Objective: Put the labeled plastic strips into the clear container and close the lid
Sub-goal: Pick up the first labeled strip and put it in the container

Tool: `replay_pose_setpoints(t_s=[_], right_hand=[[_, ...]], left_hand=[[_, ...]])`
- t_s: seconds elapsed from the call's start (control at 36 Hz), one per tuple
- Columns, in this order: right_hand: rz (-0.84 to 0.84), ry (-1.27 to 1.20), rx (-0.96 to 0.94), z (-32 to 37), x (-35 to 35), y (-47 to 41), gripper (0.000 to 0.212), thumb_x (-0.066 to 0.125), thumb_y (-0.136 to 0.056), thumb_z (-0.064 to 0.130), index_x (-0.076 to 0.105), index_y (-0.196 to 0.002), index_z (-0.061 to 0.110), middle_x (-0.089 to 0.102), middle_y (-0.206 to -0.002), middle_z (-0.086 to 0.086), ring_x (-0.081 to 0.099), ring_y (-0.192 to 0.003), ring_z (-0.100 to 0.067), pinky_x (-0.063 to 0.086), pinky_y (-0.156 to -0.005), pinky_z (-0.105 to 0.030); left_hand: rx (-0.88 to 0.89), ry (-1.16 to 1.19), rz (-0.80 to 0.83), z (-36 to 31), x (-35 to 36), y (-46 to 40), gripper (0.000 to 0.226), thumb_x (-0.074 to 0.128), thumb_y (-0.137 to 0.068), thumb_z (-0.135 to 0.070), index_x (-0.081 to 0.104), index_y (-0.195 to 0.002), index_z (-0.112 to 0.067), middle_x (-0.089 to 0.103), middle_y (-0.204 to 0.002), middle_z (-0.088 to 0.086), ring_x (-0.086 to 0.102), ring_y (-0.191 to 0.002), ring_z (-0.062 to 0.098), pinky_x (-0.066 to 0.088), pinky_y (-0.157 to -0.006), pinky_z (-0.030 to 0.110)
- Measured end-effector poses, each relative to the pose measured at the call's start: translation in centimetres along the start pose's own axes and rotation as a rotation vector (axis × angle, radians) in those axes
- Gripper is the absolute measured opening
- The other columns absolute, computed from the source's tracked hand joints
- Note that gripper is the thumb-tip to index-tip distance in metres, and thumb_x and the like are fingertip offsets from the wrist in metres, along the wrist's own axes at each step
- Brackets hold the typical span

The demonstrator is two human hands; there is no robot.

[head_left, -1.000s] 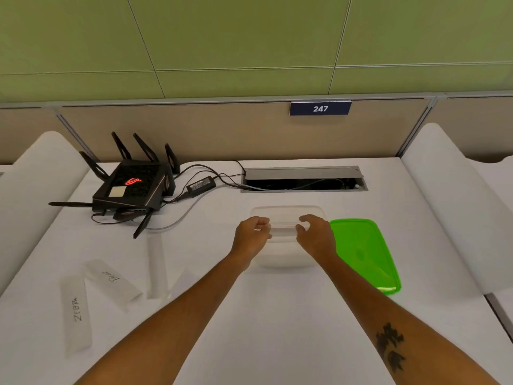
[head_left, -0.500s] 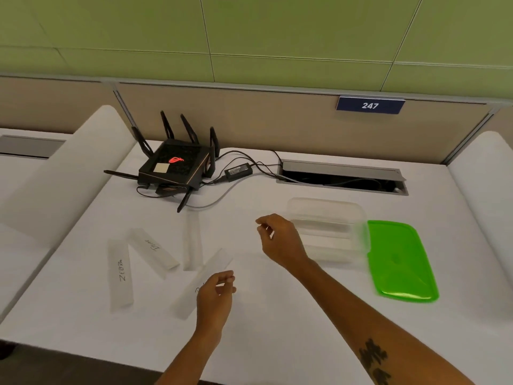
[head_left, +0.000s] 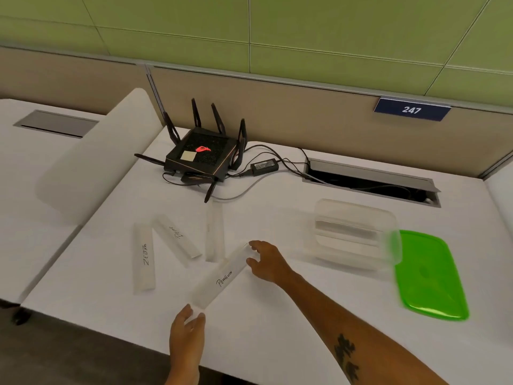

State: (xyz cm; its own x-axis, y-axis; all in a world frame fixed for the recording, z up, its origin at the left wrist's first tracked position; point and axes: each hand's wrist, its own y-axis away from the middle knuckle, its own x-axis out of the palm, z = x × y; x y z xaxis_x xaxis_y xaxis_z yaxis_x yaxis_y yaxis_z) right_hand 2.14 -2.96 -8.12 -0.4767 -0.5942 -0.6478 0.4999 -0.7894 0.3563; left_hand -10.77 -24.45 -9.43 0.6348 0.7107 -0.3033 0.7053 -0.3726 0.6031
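Observation:
A translucent strip marked PENGUIN [head_left: 222, 277] lies slanted near the table's front edge. My right hand [head_left: 268, 262] has thumb and forefinger pinched around its far end. My left hand [head_left: 187, 333] pinches its near end. Three more strips lie to the left: ZEBRA [head_left: 144, 258], BEAR [head_left: 177, 236] and one whose writing I cannot read [head_left: 213, 232]. The clear container [head_left: 358, 257] stands open to the right, with what looks like a strip or two lying inside. Its green lid [head_left: 429, 276] lies flat on the table beside it, on the right.
A black router [head_left: 204, 157] with antennas, a power adapter [head_left: 264, 165] and cables sit at the back. An open cable hatch [head_left: 372, 180] lies behind the container. White curved dividers [head_left: 94, 154] flank the desk. The table's front edge runs just below my left hand.
Both hands left the container and moved left. They now close on the two ends of the PENGUIN strip. The view has swung left.

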Motion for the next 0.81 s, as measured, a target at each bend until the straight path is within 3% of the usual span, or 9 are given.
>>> replay_pose_setpoints(t_s=[0.28,0.42,0.81], right_hand=[[-0.013,-0.042,0.016,0.2,0.2,-0.3,0.061,0.069,-0.093,0.026,0.048,-0.148,0.009,0.055,-0.144,-0.007,0.055,-0.129,-0.023,0.046,-0.111,-0.033],[-0.02,-0.069,0.032,0.3,0.2,-0.4,0.062,0.071,-0.091,0.028,0.05,-0.146,0.01,0.056,-0.143,-0.007,0.056,-0.127,-0.022,0.047,-0.109,-0.033],[-0.157,-0.195,0.083,-1.0,-0.9,1.1,0.049,0.074,-0.086,0.031,0.062,-0.13,0.013,0.062,-0.126,-0.002,0.061,-0.113,-0.016,0.051,-0.099,-0.027]], left_hand=[[0.038,-0.01,0.06,-1.0,0.6,0.0,0.041,0.06,-0.098,-0.021,0.053,-0.138,-0.021,0.057,-0.127,0.0,0.053,-0.111,0.021,0.045,-0.097,0.035],[0.049,-0.058,0.062,-1.5,0.7,0.0,0.044,0.06,-0.098,-0.021,0.051,-0.141,-0.019,0.057,-0.129,0.001,0.053,-0.112,0.021,0.046,-0.102,0.039],[0.222,-0.246,0.069,-2.8,1.3,0.9,0.052,0.063,-0.096,-0.025,0.047,-0.144,-0.017,0.053,-0.134,0.0,0.055,-0.11,0.016,0.052,-0.093,0.039]])
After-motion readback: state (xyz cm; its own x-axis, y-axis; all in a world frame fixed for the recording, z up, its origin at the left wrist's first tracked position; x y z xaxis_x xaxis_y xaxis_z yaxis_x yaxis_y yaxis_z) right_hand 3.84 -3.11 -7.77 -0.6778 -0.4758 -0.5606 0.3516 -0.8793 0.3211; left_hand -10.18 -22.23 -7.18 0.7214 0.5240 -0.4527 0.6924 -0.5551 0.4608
